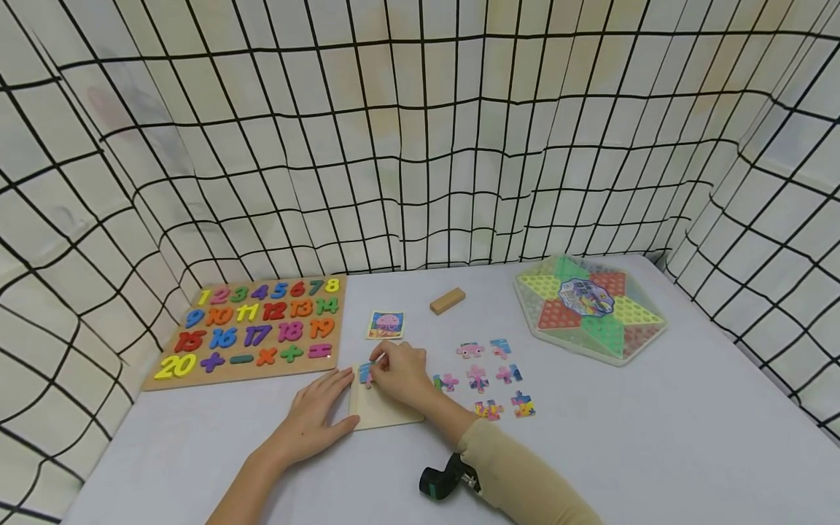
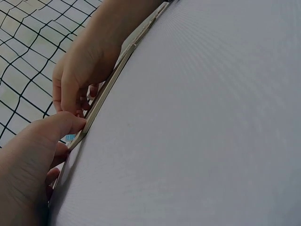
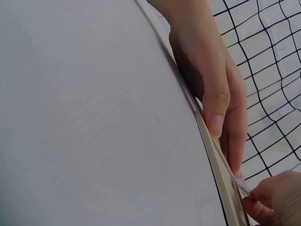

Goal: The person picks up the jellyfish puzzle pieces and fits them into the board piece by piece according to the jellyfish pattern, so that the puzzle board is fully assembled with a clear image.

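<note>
A shallow wooden puzzle tray (image 1: 383,417) lies on the white table. Along its left edge rests my left hand (image 1: 315,417), fingers extended and the thumb near the front corner. My right hand (image 1: 402,370) reaches over the tray and pinches a blue and pink jigsaw piece (image 1: 364,375) at the back left corner. In the right wrist view, the thin piece (image 3: 242,184) stands tilted at the tray's rim between thumb and finger. Several loose jigsaw pieces (image 1: 477,378) lie to the right, one partly behind my right wrist. A jellyfish picture card (image 1: 386,325) is just behind the tray.
At the left lies a wooden number board (image 1: 252,332) with coloured numerals. A small wooden block (image 1: 448,301) sits behind the loose pieces, and a hexagonal board-game box (image 1: 590,309) stands back right. Black-lined netting (image 1: 420,146) surrounds the table.
</note>
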